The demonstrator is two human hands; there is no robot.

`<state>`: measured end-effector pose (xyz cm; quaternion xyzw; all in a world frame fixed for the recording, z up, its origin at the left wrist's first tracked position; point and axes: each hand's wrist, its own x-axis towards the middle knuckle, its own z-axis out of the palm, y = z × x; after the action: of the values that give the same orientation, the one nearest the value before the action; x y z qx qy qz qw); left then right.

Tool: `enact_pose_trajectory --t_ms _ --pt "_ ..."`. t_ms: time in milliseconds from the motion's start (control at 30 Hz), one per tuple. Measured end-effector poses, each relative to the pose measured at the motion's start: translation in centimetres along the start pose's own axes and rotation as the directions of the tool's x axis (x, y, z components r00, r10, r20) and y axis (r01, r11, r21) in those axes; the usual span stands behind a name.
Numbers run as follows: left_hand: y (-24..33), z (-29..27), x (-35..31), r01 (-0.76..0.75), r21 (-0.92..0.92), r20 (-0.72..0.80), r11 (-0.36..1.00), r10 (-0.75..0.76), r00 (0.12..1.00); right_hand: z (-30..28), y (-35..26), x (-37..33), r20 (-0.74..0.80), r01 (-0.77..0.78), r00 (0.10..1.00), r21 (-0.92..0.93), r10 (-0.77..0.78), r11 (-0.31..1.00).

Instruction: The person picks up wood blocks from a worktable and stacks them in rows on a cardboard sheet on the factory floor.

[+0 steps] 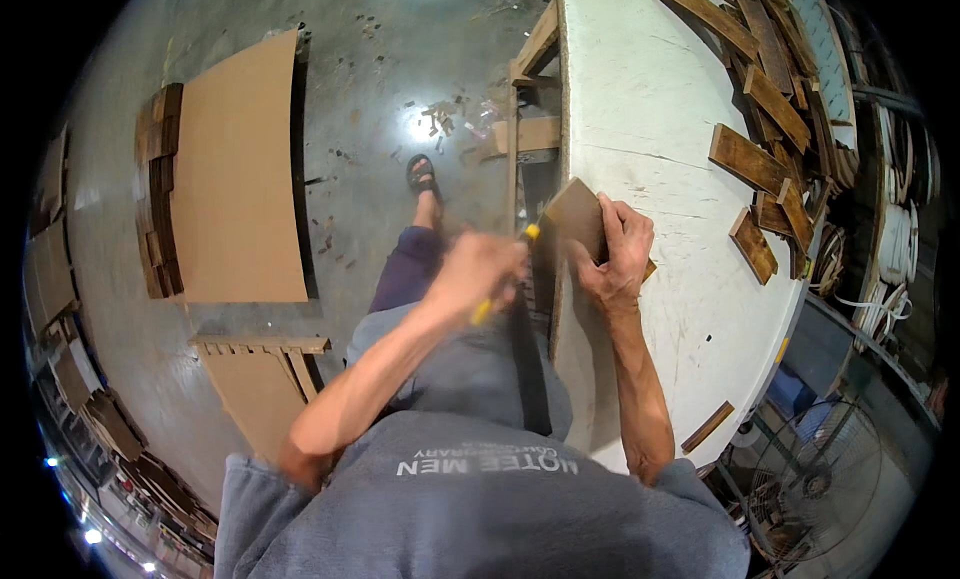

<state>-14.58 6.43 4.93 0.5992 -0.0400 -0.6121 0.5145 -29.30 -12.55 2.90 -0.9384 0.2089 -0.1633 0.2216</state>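
My left hand (478, 269), smeared by motion, is closed around a slim yellow hand tool (532, 233). One yellow end shows beyond the fingers and another below the fist; its exact kind is unclear. The front end meets or nearly meets the corner of a flat brown wooden piece (577, 211). That piece juts past the left edge of the white tabletop (690, 309). My right hand (620, 251) grips it from the right, thumb on its near side and fingers along its far side. A bit of another brown piece shows beside the right wrist.
Brown wooden strips (765, 164) lie heaped at the table's far right. A single strip (708, 427) rests near the front edge. At left, a cardboard sheet (240, 179) tops a stack on the floor. Scraps (440, 117) litter the floor, and a fan (815, 484) stands at lower right.
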Motion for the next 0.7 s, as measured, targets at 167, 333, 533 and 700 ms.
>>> enact_pose_trajectory --t_ms 167,333,533,700 --pt "-9.8 -1.0 3.4 0.368 0.002 -0.101 0.930 -0.366 0.925 0.0 0.8 0.3 -0.006 0.059 0.998 -0.059 -0.059 0.997" --pt "-4.5 -2.8 2.9 0.030 -0.153 -0.168 0.988 -0.056 0.984 -0.6 -1.6 1.2 -0.010 -0.067 0.998 0.041 0.068 0.997" --pt "0.8 0.8 -0.8 -0.129 -0.345 -0.123 0.930 0.091 0.988 -4.6 -4.4 3.7 0.076 -0.148 0.768 0.987 0.636 0.061" --pt "1.7 4.0 -1.9 -0.209 -0.475 0.022 0.855 0.249 0.968 -3.3 -4.2 0.9 0.335 -0.049 0.648 0.914 0.684 -0.402"
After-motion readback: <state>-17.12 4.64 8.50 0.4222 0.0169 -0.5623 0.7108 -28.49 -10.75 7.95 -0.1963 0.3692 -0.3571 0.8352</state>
